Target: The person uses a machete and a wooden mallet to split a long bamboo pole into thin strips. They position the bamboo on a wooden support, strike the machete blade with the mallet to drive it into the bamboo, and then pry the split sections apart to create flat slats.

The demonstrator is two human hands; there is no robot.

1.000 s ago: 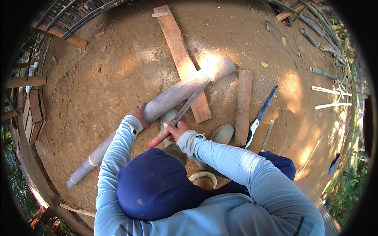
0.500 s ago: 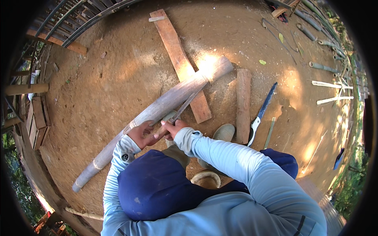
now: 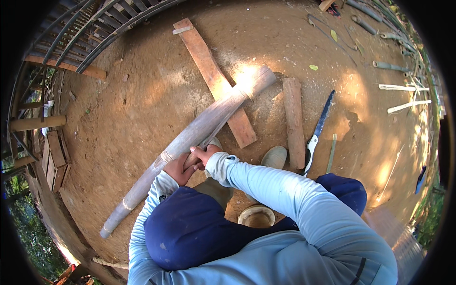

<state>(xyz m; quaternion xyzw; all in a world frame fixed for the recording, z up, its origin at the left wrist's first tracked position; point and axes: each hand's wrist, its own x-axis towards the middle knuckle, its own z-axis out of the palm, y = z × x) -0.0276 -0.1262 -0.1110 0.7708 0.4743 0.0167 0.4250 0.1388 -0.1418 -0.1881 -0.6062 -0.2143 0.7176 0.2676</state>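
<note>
A thick grey bamboo pole (image 3: 197, 126) slants across the ground before me, its upper part resting over a reddish-brown plank (image 3: 204, 57). My right hand (image 3: 207, 155) is wrapped round the wooden handle of a long-bladed knife, probably a machete (image 3: 213, 135). Its blade points up and right along the near side of the pole, partly hidden against it. Just left of it, my left hand (image 3: 178, 170) is closed on the rear of the same handle, beside the pole. Fingers of both hands are partly covered by each other.
A short wooden log (image 3: 294, 123) lies right of my boot (image 3: 274, 156). Beside it is a pruning saw (image 3: 317, 135) with a white handle, then a thin green strip (image 3: 332, 153). A round container (image 3: 256, 216) stands between my legs. Bamboo pieces (image 3: 390, 67) lie far right.
The machete blade has come closer against the pole's side. My left hand's raised fingers have drawn in round the handle. The whole view has shifted slightly.
</note>
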